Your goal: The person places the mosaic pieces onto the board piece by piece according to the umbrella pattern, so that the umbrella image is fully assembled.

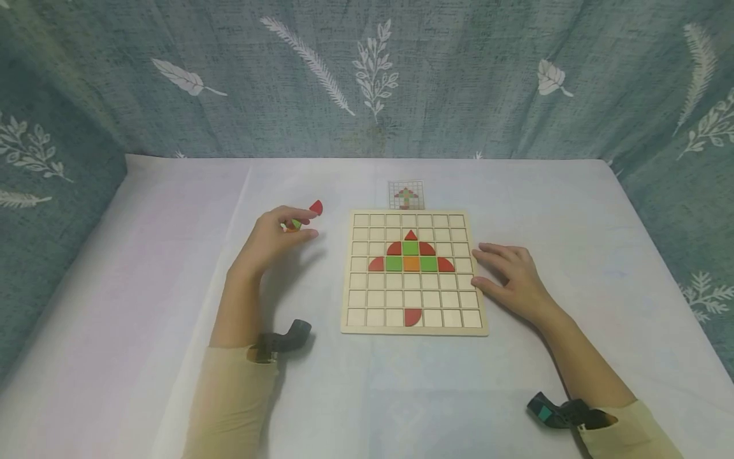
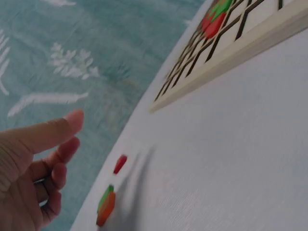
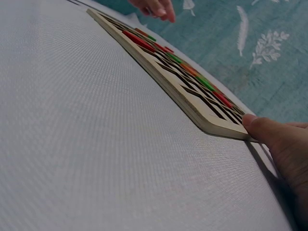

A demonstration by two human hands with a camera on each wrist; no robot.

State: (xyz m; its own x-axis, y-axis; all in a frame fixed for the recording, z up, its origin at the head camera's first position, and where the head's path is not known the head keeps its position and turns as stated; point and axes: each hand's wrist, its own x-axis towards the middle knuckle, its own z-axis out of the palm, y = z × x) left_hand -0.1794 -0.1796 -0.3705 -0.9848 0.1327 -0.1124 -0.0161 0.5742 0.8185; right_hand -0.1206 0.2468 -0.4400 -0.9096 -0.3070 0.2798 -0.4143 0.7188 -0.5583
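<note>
My left hand (image 1: 274, 237) hovers left of the wooden grid board (image 1: 414, 331), thumb and fingers apart with nothing between them. Below and beyond it on the cloth lie a red quarter-circle piece (image 1: 316, 207), a green piece (image 1: 296, 224) and an orange piece (image 2: 106, 209), the last two partly hidden by the hand in the head view. Several red, green and orange pieces sit in the board's cells, including a red triangle (image 1: 410, 235) and an orange square (image 1: 411, 263). At the board's right edge, my right hand (image 1: 518, 280) touches the rim with thumb and fingertips.
A small printed pattern card (image 1: 406, 194) lies just behind the board. White cloth (image 1: 424, 382) covers the table. A teal leaf-patterned curtain (image 1: 447, 76) stands behind and along both sides. Each wrist wears a dark camera mount (image 1: 287, 338).
</note>
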